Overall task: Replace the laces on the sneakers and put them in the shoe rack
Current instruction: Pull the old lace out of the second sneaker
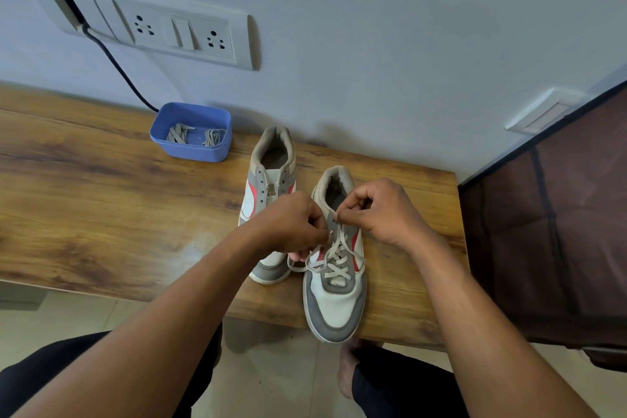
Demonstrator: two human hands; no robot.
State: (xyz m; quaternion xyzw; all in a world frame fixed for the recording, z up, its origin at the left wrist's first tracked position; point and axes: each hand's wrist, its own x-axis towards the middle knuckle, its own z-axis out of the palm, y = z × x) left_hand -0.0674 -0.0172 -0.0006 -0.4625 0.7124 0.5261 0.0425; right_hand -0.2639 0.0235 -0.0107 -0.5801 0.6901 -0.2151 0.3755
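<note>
Two grey and white sneakers with red side stripes stand on a wooden bench (101, 180) against a pale wall, heels toward the wall and toes toward the viewer. The right sneaker (334, 302) sits nearer, its toe reaching just past the bench's front edge. A pale lace (336, 263) crisscrosses its lower eyelets, and a loose loop of it spills over the shoe's left side. Both hands are closed on this lace near the top eyelets. The left hand (288, 222) has its fingers curled and pinches the lace at the shoe's left side. The right hand (380, 210) pinches a lace end between thumb and forefinger just above the tongue. The left sneaker (269, 176) stands just beside the first one and farther back. Its upper eyelets show no lace, and the left hand hides its middle. Farther left on the bench, near the wall, a blue tub (191, 151) holds two small bundles of grey laces (178, 134). On the wall above is a white socket panel (183, 30), with a black cable (115, 61) running down behind the tub. At the far right stands a cabinet (559, 214) covered in dark fabric. Below the bench are dark trousers and a bare foot (347, 373) on a tiled floor.
</note>
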